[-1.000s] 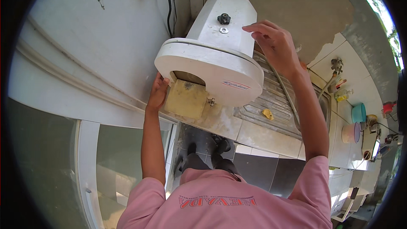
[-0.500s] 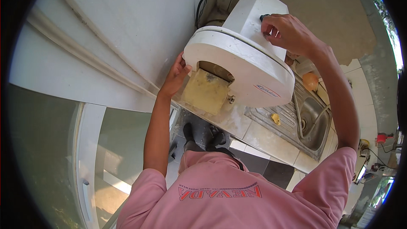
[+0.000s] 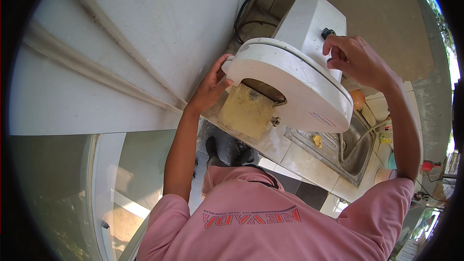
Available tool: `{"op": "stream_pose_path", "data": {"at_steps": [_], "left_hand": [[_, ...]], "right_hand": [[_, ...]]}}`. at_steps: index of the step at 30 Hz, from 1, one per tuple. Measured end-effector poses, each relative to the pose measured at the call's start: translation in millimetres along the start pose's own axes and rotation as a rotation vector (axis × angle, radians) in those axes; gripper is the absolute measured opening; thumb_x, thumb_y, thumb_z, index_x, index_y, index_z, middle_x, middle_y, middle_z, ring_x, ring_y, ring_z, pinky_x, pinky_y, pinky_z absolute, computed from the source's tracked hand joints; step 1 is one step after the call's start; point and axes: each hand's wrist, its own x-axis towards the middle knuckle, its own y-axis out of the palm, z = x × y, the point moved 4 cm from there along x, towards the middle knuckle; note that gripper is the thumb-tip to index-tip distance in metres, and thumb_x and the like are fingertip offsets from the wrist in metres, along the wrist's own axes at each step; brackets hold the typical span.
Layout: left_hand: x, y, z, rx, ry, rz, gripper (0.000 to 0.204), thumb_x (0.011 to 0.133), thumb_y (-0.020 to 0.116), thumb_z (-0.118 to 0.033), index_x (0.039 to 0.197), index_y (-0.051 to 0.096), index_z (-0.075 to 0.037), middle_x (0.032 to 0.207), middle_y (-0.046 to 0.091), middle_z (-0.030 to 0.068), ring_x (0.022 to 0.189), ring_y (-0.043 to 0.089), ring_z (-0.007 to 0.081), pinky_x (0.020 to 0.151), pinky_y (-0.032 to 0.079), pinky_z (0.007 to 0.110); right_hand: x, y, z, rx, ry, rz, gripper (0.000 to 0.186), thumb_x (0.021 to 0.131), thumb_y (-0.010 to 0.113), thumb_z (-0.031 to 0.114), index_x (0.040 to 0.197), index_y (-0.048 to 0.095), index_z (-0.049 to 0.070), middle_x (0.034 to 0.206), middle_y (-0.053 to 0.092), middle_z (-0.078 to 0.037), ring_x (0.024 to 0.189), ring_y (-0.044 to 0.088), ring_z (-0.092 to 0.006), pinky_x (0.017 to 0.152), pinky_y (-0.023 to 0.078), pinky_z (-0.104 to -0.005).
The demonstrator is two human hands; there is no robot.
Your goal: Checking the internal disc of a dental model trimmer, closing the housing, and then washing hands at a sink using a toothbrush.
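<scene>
From the middle of the view, black cables [image 3: 239,17] hang at twelve o'clock against a pale wall [image 3: 159,14]. An orange rounded object [image 3: 358,99] sits near three; a steel sink [image 3: 355,157], with a yellow lump [image 3: 317,140] on its drainboard, lies between three and four, set in a tiled worktop [image 3: 309,164]. A glass panel [image 3: 53,179] in a white frame [image 3: 107,179] stands at eight.

I see red lettering [image 3: 251,218] and smaller print [image 3: 231,213] on the pink shirt [image 3: 290,241], red-edged label [image 3: 322,119] on the white machine [image 3: 285,84]
</scene>
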Motion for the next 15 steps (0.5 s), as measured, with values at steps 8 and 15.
{"op": "stream_pose_path", "data": {"at_steps": [8,15], "left_hand": [[3.2,-3.3,2.8,0.034,-0.003,-0.027,0.071,0.08,0.067,-0.01,0.139,0.028,-0.006,0.135,0.04,0.0061,0.125,0.039,0.0186,0.103,0.032,0.032],[-5.5,1.4,-2.8,0.173,0.068,-0.114,0.068,0.08,0.066,-0.006,0.138,0.031,-0.008,0.14,0.034,0.0072,0.126,0.037,0.0203,0.107,0.029,0.036]], "right_hand": [[86.5,-4.5,74.6,0.08,-0.38,-0.096,0.009,0.077,0.057,0.003,0.083,0.063,-0.001,0.074,0.065,-0.01,0.068,0.063,-0.0213,0.065,0.049,-0.0323],[191.7,96.8,87.0,-0.092,-0.468,0.284,0.018,0.063,0.06,0.009,0.077,0.071,0.006,0.076,0.068,-0.01,0.071,0.065,-0.0242,0.062,0.051,-0.0345]]}}
